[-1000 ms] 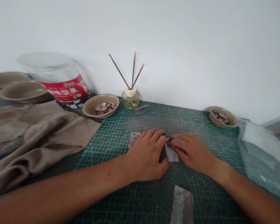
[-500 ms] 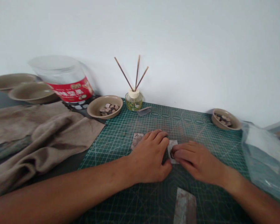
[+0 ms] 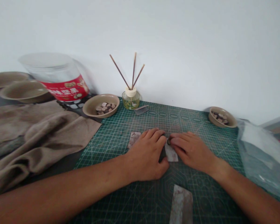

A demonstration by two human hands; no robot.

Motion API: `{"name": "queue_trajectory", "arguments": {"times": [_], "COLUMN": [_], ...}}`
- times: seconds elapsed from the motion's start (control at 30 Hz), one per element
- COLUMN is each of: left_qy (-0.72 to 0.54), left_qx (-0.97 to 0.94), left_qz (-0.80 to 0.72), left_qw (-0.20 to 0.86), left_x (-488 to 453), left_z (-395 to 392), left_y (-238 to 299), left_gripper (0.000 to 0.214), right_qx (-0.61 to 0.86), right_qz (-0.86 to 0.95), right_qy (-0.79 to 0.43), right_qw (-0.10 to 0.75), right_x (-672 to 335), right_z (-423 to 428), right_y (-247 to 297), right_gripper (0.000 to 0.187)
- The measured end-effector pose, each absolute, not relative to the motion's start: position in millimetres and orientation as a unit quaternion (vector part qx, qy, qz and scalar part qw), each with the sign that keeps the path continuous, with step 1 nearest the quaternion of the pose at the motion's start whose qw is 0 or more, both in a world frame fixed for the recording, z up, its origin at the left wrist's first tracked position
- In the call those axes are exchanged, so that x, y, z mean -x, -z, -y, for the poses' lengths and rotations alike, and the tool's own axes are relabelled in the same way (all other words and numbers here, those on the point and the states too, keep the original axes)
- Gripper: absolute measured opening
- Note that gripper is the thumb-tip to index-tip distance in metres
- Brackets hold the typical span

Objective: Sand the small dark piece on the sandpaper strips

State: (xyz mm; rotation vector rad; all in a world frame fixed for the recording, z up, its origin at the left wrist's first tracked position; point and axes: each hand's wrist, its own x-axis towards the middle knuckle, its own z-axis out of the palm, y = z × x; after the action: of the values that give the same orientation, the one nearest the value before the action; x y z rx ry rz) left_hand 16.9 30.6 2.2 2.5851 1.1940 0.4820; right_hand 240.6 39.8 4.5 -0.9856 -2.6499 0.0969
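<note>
My left hand (image 3: 148,155) lies palm down over a worn, greyish-brown strip (image 3: 133,138); its fingers stretch forward and its thumb points right. What lies under the palm is hidden. Close by on the right, my right hand (image 3: 189,149) is closed in a pinch on a small dark piece (image 3: 169,141), mostly covered by the fingertips. That piece is at the far end of a pale grey, worn strip (image 3: 172,154) between the hands. Another scuffed grey-brown strip (image 3: 181,203) lies nearer to me. All rest on a green cutting mat (image 3: 121,193).
Bowls with small brown pieces stand at the back left (image 3: 88,109) and right (image 3: 232,122). Between them are a reed diffuser (image 3: 130,99) and a folded grey piece (image 3: 142,109). A brown cloth (image 3: 60,133), large jar (image 3: 65,88) and plastic bag (image 3: 259,155) flank the mat.
My right hand has slid away from me along the pale strip, from its middle to its far end, uncovering the near part. My left hand stays in place. The view has shifted slightly.
</note>
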Motion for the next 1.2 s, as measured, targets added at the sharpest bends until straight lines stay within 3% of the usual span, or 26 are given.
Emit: {"name": "queue_trajectory", "arguments": {"times": [0.13,0.33,0.5,0.67,0.87,1.07,1.2], "left_qy": [-0.166,-0.167,-0.165,-0.167,-0.166,-0.166,-0.165], "left_qx": [-0.888,-0.889,-0.891,-0.891,-0.893,-0.891,-0.892], "left_qz": [-0.41,-0.407,-0.403,-0.405,-0.402,-0.405,-0.405], "left_qw": [0.128,0.126,0.125,0.122,0.118,0.118,0.116], "left_x": [-16,-16,-16,-16,-16,-17,-16], "left_z": [-30,-30,-31,-30,-30,-29,-29], "left_y": [-2,-3,-3,-3,-3,-4,-4], "left_gripper": [0.038,0.037,0.035,0.036,0.037,0.036,0.037], "right_qx": [0.313,0.356,0.315,0.371,0.317,0.356,0.328], "right_qz": [0.936,0.922,0.936,0.914,0.933,0.92,0.929], "right_qy": [-0.091,-0.032,-0.102,-0.056,-0.131,-0.07,-0.121], "right_qw": [0.131,0.149,0.117,0.155,0.114,0.147,0.121], "right_x": [-246,-243,-239,-237,-245,-240,-245], "right_z": [-37,-38,-34,-39,-37,-42,-40], "right_y": [-6,-4,-7,-4,-9,-4,-9], "right_gripper": [0.012,0.014,0.015,0.015,0.014,0.015,0.014]}}
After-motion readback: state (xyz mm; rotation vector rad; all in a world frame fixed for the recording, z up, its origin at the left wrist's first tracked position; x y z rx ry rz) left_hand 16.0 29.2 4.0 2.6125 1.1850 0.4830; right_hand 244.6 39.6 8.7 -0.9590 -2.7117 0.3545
